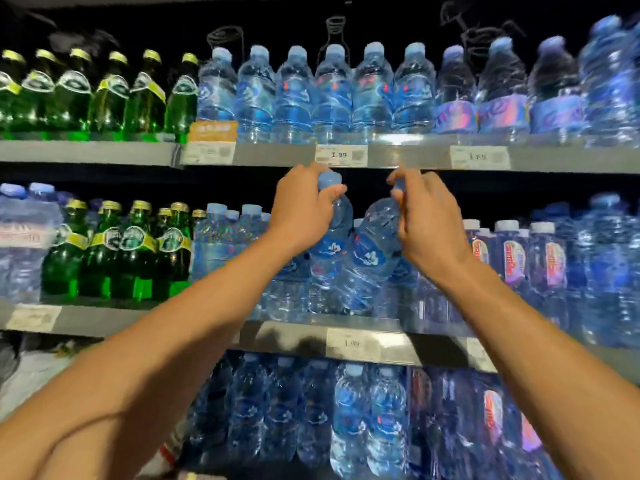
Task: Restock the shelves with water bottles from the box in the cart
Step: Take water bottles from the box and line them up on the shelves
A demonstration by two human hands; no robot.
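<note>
Water bottles sit mid-shelf at centre: left hand (304,206) grips one upright bottle (330,244) by its neck; right hand (427,216) pinches a tilted bottle (372,258), leaning toward one o'clock, which may topple neighbours.

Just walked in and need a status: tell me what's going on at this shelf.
A person is stocking the middle shelf. The left hand grips one clear blue-capped plastic water bottle by its neck, and the right hand holds a second, tilted one. Both are at the shelf front among matching bottles.
</note>
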